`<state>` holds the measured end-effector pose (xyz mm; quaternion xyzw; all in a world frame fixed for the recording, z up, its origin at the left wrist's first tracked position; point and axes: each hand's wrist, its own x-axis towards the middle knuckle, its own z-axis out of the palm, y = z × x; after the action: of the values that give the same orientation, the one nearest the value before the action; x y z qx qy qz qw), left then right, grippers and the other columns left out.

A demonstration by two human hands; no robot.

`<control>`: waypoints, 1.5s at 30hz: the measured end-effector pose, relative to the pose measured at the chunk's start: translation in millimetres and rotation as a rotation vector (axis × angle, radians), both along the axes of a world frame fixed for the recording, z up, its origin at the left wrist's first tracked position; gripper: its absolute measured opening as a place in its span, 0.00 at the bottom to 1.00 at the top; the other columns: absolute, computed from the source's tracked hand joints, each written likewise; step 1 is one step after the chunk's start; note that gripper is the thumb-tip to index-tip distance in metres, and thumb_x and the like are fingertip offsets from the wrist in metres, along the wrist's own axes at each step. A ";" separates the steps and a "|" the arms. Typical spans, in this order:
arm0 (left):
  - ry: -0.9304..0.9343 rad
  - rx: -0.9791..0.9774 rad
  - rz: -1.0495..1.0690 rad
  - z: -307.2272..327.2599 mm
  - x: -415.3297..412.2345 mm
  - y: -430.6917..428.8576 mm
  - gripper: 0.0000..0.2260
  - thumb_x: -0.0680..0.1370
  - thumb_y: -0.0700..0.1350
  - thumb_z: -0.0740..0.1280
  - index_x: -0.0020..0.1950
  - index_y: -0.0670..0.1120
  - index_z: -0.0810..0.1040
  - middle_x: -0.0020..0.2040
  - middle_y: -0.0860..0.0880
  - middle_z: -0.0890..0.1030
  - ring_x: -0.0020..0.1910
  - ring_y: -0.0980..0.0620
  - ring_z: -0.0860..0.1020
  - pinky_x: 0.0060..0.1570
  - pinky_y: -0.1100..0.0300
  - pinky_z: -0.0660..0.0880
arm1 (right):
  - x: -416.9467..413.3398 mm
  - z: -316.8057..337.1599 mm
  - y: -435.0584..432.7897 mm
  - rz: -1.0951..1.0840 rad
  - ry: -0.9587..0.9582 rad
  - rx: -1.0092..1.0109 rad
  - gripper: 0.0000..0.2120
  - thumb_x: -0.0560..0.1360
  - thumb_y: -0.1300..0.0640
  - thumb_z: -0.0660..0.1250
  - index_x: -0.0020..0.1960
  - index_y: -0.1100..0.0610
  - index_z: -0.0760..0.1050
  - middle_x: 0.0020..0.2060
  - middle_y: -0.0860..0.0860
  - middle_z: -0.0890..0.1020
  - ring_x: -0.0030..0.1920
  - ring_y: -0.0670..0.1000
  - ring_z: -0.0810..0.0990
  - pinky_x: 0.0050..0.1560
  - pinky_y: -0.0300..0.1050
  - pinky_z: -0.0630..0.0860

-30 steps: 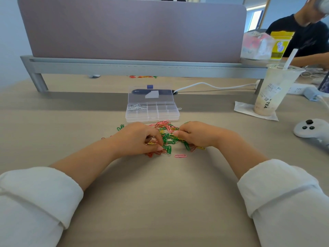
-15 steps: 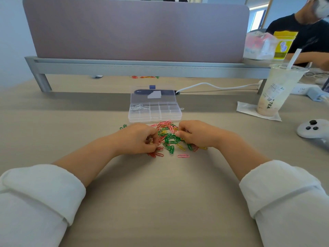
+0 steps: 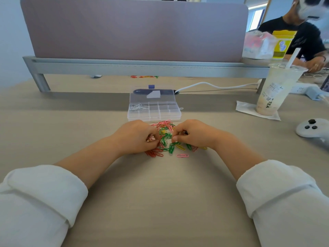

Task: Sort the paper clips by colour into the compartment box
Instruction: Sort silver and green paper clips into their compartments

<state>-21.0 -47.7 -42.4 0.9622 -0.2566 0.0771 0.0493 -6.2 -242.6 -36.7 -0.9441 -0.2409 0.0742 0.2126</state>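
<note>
Your left hand and right hand lie knuckles-up on the table, forearms angled inward, flanking the paper clips heaped just before the compartment box. White clips sit in its far-left cell. Your left fingers curl, pinching paper clips from the heap. Your right fingers curl onto it, and I cannot tell whether they grip any.
</note>
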 end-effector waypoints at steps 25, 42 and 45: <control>0.111 0.035 -0.040 7.7 9.6 1.5 0.09 0.76 0.48 0.66 0.55 0.54 0.79 0.31 0.59 0.68 0.34 0.58 0.67 0.36 0.62 0.66 | -4.6 3.2 -2.0 -0.021 0.011 0.012 0.02 0.72 0.55 0.70 0.42 0.51 0.77 0.33 0.42 0.70 0.33 0.41 0.70 0.26 0.28 0.70; 0.245 -0.039 0.032 10.1 8.7 1.1 0.06 0.73 0.47 0.70 0.42 0.52 0.72 0.33 0.57 0.69 0.32 0.60 0.68 0.30 0.68 0.62 | -5.4 2.6 -0.7 -0.034 0.039 0.024 0.03 0.73 0.56 0.70 0.41 0.52 0.76 0.34 0.44 0.70 0.32 0.42 0.71 0.27 0.31 0.69; 0.238 -0.046 0.030 11.8 8.4 2.1 0.07 0.72 0.48 0.71 0.39 0.52 0.73 0.32 0.56 0.70 0.32 0.60 0.68 0.30 0.67 0.62 | -5.3 2.4 -0.7 -0.037 0.045 0.029 0.03 0.73 0.56 0.70 0.41 0.52 0.76 0.33 0.44 0.70 0.32 0.42 0.71 0.25 0.29 0.69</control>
<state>-12.5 -45.6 -30.6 0.9668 -0.2327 -0.0311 0.1005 -11.5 -243.3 -34.2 -0.9434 -0.2194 0.0879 0.2329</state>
